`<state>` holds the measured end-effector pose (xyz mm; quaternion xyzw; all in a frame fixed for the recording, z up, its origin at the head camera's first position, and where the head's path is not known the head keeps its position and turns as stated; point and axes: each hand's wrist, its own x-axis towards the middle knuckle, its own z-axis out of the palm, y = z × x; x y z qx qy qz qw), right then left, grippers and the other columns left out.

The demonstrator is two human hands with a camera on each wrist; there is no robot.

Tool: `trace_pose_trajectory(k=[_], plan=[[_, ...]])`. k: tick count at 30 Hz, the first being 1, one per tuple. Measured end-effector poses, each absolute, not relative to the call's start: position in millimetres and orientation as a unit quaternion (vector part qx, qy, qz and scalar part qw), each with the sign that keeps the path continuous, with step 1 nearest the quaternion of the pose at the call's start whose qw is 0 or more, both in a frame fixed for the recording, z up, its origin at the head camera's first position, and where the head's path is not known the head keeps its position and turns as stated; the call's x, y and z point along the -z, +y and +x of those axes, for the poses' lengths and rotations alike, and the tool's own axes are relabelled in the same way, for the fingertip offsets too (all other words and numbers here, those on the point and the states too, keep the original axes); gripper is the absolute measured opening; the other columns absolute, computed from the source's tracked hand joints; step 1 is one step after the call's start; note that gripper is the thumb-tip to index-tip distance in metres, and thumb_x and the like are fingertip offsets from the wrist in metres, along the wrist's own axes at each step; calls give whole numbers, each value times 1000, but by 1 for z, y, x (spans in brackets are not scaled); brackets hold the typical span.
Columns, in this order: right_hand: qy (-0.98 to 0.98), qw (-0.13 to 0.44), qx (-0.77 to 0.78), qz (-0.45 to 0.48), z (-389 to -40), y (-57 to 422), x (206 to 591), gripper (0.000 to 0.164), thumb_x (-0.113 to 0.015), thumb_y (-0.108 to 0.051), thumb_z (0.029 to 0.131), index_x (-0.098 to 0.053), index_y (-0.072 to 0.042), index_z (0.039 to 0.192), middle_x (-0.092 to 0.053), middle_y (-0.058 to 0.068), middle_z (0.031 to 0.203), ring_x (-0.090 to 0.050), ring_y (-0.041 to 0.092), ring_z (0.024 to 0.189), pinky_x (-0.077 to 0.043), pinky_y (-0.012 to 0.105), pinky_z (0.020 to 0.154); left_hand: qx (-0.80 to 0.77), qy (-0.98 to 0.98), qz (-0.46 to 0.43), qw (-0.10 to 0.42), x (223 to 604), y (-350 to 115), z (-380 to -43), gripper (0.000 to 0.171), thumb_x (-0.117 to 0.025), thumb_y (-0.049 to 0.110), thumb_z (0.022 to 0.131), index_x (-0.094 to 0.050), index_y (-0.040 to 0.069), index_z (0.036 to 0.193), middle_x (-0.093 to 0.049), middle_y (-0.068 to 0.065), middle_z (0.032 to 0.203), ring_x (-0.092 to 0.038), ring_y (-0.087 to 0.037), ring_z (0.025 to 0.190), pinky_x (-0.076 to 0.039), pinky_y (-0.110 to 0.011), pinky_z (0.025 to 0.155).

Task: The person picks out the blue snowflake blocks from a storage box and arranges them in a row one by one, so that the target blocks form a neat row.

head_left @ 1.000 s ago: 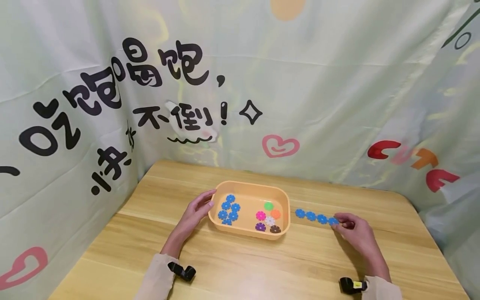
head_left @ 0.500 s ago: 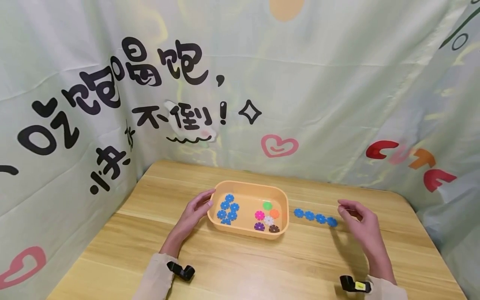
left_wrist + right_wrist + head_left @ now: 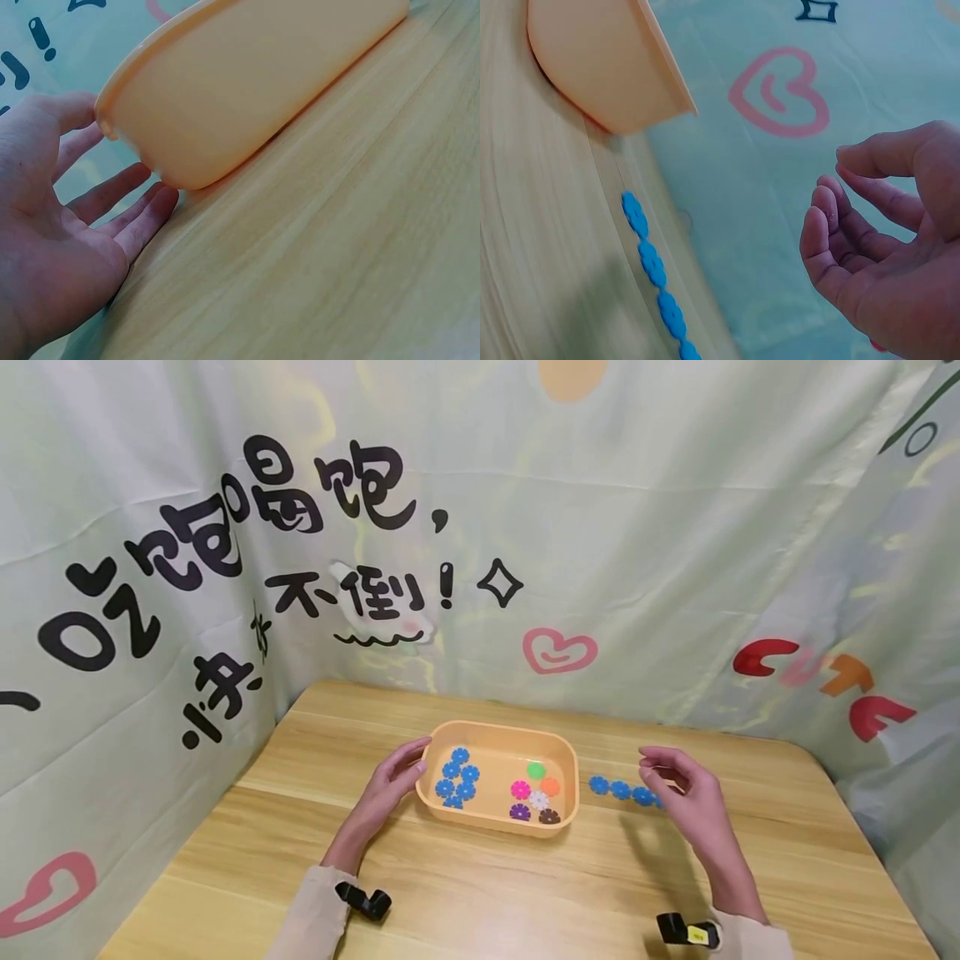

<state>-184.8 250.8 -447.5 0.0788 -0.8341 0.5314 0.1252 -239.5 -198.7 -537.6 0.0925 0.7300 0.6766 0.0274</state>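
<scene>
An orange plastic bin (image 3: 487, 829) stands mid-table. My left hand (image 3: 390, 781) rests against its left end; in the left wrist view the thumb meets the rim and relaxed fingertips touch the lower wall (image 3: 225, 97). Blue snowflake-shaped discs (image 3: 451, 770) lie at the bin's left side. To the right are single pink (image 3: 521, 790), green (image 3: 536, 770), orange (image 3: 550, 787), white (image 3: 538, 801), purple (image 3: 520, 812) and brown (image 3: 549, 817) discs. Right of the bin lies a row of blue discs (image 3: 652, 262). Above its right end hovers my right hand (image 3: 690, 797), loosely curled and holding nothing, partly hiding the last disc.
The wooden table (image 3: 465, 902) runs back to a printed fabric curtain (image 3: 637, 568), which also hangs along the left and right. Black wrist cameras (image 3: 363, 902) sit on both sleeves.
My right hand has let go of the blue disc at the row's right end, risen and drawn back right, then swung left over the row. The left hand has stayed at the bin.
</scene>
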Motion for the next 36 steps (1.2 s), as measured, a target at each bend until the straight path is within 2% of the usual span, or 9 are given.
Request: trace_pose_trajectory(k=[6, 11, 23, 30, 36], plan=[[-829, 107, -539, 105, -187, 228, 444, 29, -65, -14, 103, -64, -2, 129, -65, 14, 118, -63, 9, 101, -55, 17, 78, -678, 728, 94, 27, 537, -199, -241, 44, -62, 32, 104, -54, 25, 147, -50, -5, 152, -52, -28, 136, -54, -39, 101], [-813, 90, -562, 124, -189, 208, 445, 27, -66, -8, 101, -65, -2, 127, -64, 21, 115, -63, 15, 100, -56, 20, 78, -678, 727, 101, 29, 536, -197, -242, 44, -63, 31, 104, -54, 25, 147, -50, -9, 151, -53, -31, 134, -54, -42, 100], [-806, 26, -571, 155, -209, 151, 447, 27, -68, -8, 99, -66, -6, 127, -65, 17, 112, -63, 28, 103, -57, 28, 85, -684, 721, 109, 19, 534, -198, -244, 44, -65, 25, 103, -56, 16, 145, -52, -17, 148, -54, -37, 133, -52, -44, 104], [-812, 6, -558, 167, -226, 123, 454, 30, -68, -7, 99, -65, -4, 129, -64, 11, 109, -63, 27, 97, -56, 41, 89, -686, 719, 111, 21, 534, -197, -244, 45, -64, 25, 103, -55, 16, 146, -52, -16, 148, -55, -37, 132, -54, -40, 100], [-822, 2, -542, 173, -238, 101, 457, 31, -72, -4, 95, -67, -5, 126, -65, 11, 107, -64, 27, 94, -58, 31, 74, -687, 718, 110, 16, 536, -198, -243, 45, -64, 25, 103, -55, 16, 146, -52, -16, 149, -54, -36, 133, -55, -38, 99]])
